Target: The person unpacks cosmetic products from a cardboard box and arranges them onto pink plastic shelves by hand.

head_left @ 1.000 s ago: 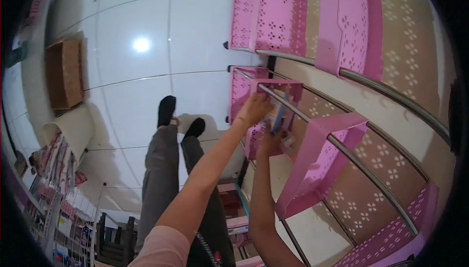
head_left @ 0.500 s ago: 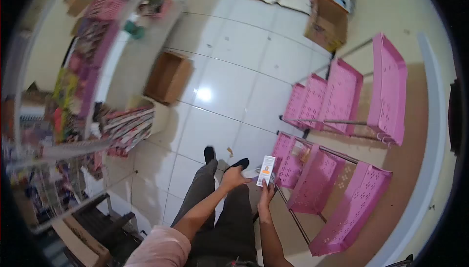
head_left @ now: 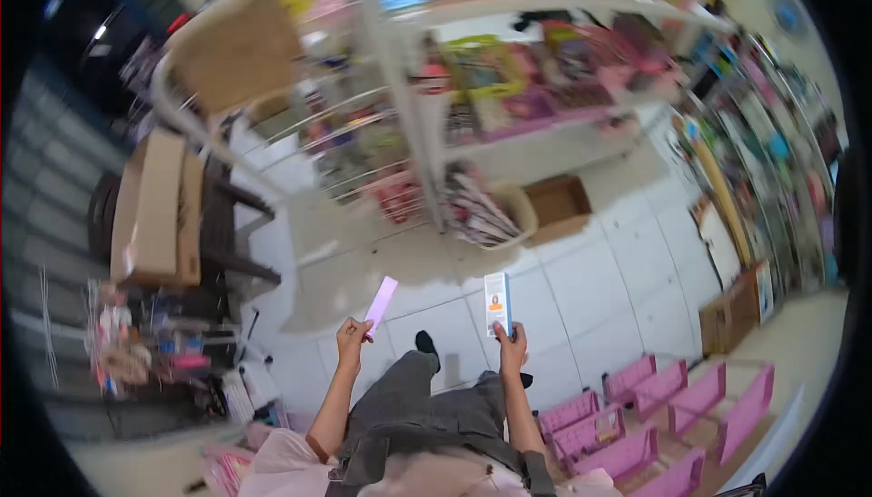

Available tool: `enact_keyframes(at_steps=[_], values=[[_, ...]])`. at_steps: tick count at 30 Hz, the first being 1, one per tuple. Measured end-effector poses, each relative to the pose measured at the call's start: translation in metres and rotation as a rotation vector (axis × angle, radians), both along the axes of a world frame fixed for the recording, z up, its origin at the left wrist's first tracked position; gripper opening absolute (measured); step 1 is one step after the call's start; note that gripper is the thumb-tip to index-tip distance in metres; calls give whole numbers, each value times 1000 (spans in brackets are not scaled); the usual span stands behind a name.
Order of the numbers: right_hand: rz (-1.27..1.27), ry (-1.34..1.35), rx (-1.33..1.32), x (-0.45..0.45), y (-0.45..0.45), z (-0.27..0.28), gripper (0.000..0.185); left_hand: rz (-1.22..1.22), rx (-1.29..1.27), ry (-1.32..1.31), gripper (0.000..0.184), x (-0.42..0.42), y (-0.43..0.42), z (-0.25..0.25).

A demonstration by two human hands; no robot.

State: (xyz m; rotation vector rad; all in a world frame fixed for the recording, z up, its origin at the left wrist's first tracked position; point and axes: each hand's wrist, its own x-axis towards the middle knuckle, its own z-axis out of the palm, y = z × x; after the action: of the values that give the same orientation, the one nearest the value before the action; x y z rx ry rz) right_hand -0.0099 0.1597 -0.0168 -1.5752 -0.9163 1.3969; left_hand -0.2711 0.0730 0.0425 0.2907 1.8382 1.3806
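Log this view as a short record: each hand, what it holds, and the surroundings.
Left hand: pinching a slim lilac item
Right hand: holding a white box with an orange mark and a blue side
Contact between held things: none; they are apart
Box print: too small to read
Lower right: pink baskets on racks
Floor ahead: open brown carton beside a cream bin
Upper shelving: blurred
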Motion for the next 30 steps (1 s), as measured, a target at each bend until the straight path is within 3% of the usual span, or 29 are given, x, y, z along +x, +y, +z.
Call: enact_keyframes(at_steps=[5,8,17,20,24,30], values=[[328,170,37,-141,43,39,24,328,205,94,26,-83,-54,39],[538,169,70,-224,46,57,24,506,301,93,23,-124,-98,36],[1109,185,186,-431,54,78,24,1052,361,94,27,-201,-126,49],[1244,149,215,-490,49,87,25,1114,333,86,27,-249,-125,61],[1288,194,48,-580,43,95,27,1114,332,140,28,-334,-120,62],[1328,333,10,-719,35,135,22,1048,470,246,28,-453,-111,99]])
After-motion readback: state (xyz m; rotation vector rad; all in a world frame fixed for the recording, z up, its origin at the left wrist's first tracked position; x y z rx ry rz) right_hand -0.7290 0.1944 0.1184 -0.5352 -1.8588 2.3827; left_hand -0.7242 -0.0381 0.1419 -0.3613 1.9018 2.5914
